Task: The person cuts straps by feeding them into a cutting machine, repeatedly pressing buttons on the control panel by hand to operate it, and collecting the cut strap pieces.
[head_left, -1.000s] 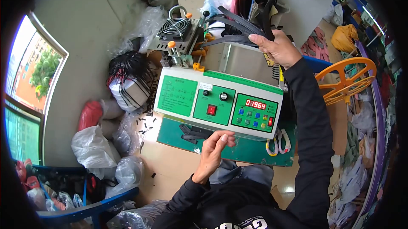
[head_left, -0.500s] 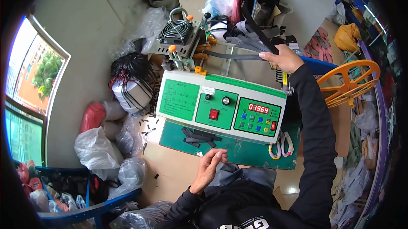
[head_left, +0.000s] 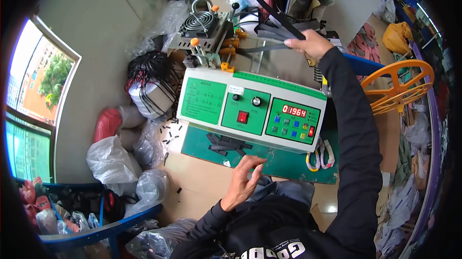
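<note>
My right hand (head_left: 314, 46) is closed around a black webbing strap (head_left: 274, 11), above the back of a green-and-white strap-cutting machine (head_left: 250, 110). One end of the strap sticks up to the left, and a grey-black length runs from my fingers toward the machine's orange-knobbed feed. More dark straps (head_left: 276, 30) lie behind. My left hand (head_left: 244, 182) hovers before the green board's front edge, its fingers bent, thumb and forefinger apart, nothing visible between them. Cut dark strap pieces (head_left: 226, 143) lie on the green board (head_left: 269, 160) near it.
Scissors with wrapped handles (head_left: 320, 157) sit at the board's right. An orange reel (head_left: 397, 86) stands beside my right arm. To the left are a white spool with black cords (head_left: 151, 98), plastic bags (head_left: 110, 160) and a blue-rimmed bin (head_left: 101, 235). Small black scraps litter the floor.
My right hand has shifted slightly left and up with the strap, whose free end now shows pointing up-left. My left hand has risen a little toward the board, its thumb and forefinger further apart.
</note>
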`<state>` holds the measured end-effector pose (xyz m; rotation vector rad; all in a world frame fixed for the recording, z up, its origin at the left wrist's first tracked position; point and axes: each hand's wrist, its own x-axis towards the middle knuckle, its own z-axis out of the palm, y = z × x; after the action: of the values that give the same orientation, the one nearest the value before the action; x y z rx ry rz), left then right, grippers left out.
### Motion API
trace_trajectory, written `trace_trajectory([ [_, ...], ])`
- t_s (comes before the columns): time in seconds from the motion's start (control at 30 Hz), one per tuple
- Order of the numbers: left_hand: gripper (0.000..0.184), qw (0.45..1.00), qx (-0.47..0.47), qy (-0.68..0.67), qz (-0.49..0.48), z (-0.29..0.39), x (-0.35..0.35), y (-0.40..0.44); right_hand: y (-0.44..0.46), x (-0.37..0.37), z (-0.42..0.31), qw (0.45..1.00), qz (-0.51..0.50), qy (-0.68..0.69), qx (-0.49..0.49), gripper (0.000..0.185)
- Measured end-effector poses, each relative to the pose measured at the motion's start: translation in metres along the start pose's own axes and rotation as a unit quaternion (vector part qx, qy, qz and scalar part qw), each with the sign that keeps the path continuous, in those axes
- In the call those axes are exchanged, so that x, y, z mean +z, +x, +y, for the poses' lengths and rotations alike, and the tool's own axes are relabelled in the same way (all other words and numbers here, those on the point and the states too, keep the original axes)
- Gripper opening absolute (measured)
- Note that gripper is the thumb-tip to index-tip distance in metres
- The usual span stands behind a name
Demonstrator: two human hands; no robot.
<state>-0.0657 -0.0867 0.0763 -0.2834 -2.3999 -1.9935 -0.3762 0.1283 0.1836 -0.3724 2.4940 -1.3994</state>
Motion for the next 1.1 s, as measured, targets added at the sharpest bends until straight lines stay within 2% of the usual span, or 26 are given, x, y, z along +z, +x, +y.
trace_trajectory([
  [0.03,0.018,1.000,-0.005,-0.001,-0.002,0.002,0.003,0.002,0.000,0.004,-0.006,1.000,-0.003,0.006,0.003,0.027],
  [0.17,0.028,0.982,0.131,0.135,0.032,0.008,0.017,0.009,0.009,0.017,-0.015,1.000,-0.016,0.022,-0.009,0.026],
  [0.23,0.035,0.962,0.151,0.226,0.025,0.008,0.021,0.014,0.012,0.020,-0.017,1.000,-0.016,0.014,0.010,0.025],
  [0.27,0.035,0.964,0.148,0.222,0.022,0.009,0.023,0.018,0.010,0.020,-0.021,1.000,-0.016,0.013,0.016,0.025],
  [0.33,0.042,0.925,0.188,0.331,0.026,0.012,0.027,0.028,0.006,0.021,-0.028,0.999,-0.010,0.020,0.030,0.024],
  [0.5,0.049,0.891,0.210,0.400,0.031,0.007,0.039,0.059,-0.002,0.030,-0.034,0.999,0.021,0.008,0.041,0.023],
  [0.7,0.053,0.881,0.199,0.428,0.036,0.002,0.043,0.075,0.005,0.030,-0.027,1.000,-0.003,-0.014,0.022,0.027],
  [0.83,0.053,0.881,0.200,0.427,0.042,-0.001,0.043,0.073,-0.001,0.032,-0.032,1.000,0.021,0.013,0.015,0.027],
  [0.93,0.052,0.891,0.193,0.408,0.054,-0.006,0.044,0.071,0.014,0.025,-0.016,1.000,-0.017,-0.018,-0.019,0.030],
  [1.1,0.050,0.906,0.180,0.372,0.095,-0.004,0.042,0.070,0.008,0.023,-0.024,0.999,-0.037,-0.019,0.032,0.029],
])
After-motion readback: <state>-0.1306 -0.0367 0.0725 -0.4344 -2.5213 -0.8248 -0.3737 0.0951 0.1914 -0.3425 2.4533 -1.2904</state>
